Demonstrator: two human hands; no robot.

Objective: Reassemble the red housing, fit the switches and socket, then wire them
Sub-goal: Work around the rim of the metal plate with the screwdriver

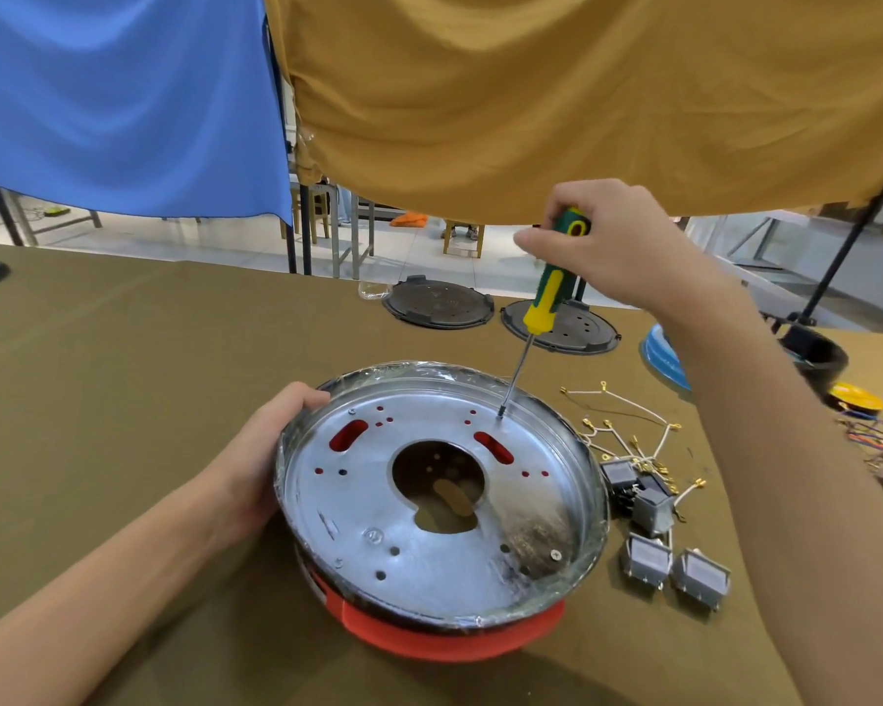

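Right grip clasps the screwdriver on a plate screw; left grip holds the housing rim. Fastening step; next, turn squarely.

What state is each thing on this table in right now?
Metal plate: seated on the red housing, tilted.
Red housing: under the plate, not yet wired.
Screwdriver: near upright, tip on a screw in the plate.
Right hand: grips the screwdriver handle.
Left hand: holds the plate's rim.
Switches: loose on the table, unfitted.
Wires: loose, unconnected.
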